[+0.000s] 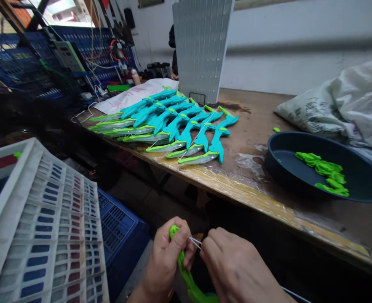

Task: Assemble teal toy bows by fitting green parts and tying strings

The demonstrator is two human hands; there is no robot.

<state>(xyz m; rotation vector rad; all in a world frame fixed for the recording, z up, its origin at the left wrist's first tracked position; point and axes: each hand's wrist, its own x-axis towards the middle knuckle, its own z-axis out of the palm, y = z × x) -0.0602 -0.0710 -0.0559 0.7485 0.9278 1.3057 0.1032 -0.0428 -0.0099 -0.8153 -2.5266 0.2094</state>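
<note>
Low in front of me, off the table's edge, my left hand [168,250] is closed around the end of a bright green curved plastic piece [194,288]. It looks like the limb of a toy bow; its lower part runs behind my other hand. A doubled white string [195,242] stretches tight from that end to my right hand [236,263], whose fingers are closed on it. The right fingertips are partly hidden. On the table beyond, several toy bows [217,141] with teal grips, green limbs and white strings lie overlapping in rows.
A dark round pan [276,160] holding green pieces [329,172] sits on the table [255,109] at right, before a white sack [334,101]. A grey panel [201,50] stands behind, partly hiding a person. White [92,223] and blue [119,227] crates stand lower left.
</note>
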